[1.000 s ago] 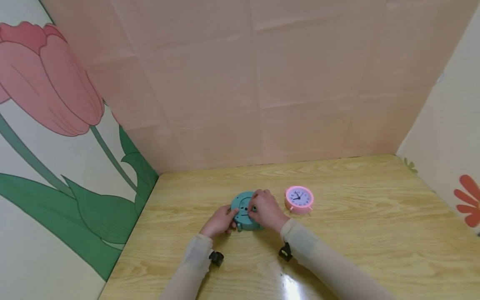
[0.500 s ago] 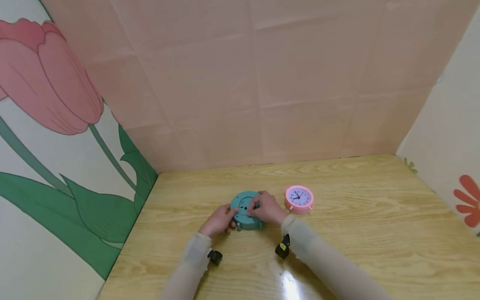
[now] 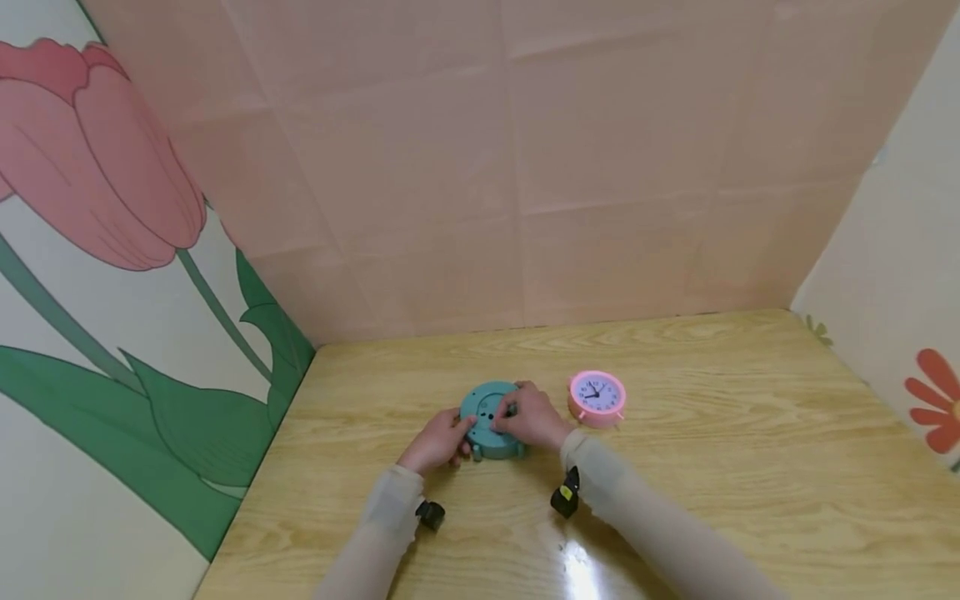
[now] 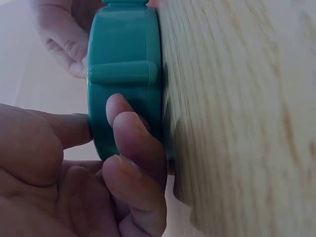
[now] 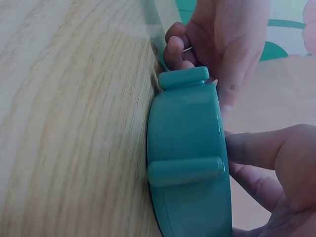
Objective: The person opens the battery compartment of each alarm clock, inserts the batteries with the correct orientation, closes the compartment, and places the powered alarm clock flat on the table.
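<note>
A round teal alarm clock point(image 3: 477, 402) lies with its back facing up on the wooden table. My left hand point(image 3: 435, 442) grips its left side, thumb on the back and fingers curled along the rim, as the left wrist view shows with the hand point(image 4: 74, 168) beside the clock's side wall point(image 4: 123, 44). My right hand point(image 3: 536, 418) has thumb and forefinger together at the middle of the back. In the right wrist view, the thumb point(image 5: 256, 147) touches the back of the clock point(image 5: 187, 128). Whatever small part lies between those fingertips is hidden.
A pink alarm clock point(image 3: 597, 395) lies face up just right of my right hand. The wooden table point(image 3: 735, 417) meets a pinkish covering point(image 3: 600, 167) at the back. Walls with painted flowers stand at left and right.
My right hand has turned slightly at the wrist, its fingertips shifting a little on the clock's back. The left hand and both clocks have stayed in place.
</note>
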{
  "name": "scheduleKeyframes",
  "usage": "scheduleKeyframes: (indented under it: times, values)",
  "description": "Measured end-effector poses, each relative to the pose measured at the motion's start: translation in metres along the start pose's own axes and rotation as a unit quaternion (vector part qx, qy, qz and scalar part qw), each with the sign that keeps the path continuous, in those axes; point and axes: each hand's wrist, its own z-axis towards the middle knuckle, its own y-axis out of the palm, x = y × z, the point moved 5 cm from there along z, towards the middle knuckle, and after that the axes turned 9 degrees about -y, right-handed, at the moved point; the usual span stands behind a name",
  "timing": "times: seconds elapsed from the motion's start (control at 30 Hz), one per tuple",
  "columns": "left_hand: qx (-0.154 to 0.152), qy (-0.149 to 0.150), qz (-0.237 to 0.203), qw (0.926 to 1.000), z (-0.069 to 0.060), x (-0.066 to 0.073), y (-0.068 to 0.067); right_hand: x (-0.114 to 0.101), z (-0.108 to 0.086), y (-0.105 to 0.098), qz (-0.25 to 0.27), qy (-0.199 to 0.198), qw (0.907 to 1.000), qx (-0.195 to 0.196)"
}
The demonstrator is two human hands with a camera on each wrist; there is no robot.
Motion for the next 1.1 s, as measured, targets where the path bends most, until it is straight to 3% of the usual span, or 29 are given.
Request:
scheduleKeyframes:
  times: [0.33, 0.57, 0.87, 1.0, 1.1]
  values:
    - [0.001, -0.017, -0.017, 0.9997, 0.000, -0.002, -0.002, 0.015, -0.004, -0.011, 0.014, -0.008, 0.9998, -0.008]
    - [0.015, -0.028, -0.034, 0.9989, 0.000, -0.006, -0.004, 0.018, -0.018, -0.028, 0.013, -0.011, 0.9997, -0.015]
    - [0.030, -0.024, -0.025, 0.9989, -0.003, -0.005, -0.005, 0.029, -0.032, -0.068, -0.062, -0.028, 0.9967, 0.046]
    - [0.035, -0.024, -0.013, 0.9990, -0.004, -0.003, -0.006, 0.037, -0.038, -0.092, -0.136, 0.017, 0.9867, 0.088]
    - [0.039, -0.028, -0.003, 0.9989, -0.005, -0.001, -0.006, 0.046, -0.041, -0.104, -0.166, 0.064, 0.9792, 0.097]
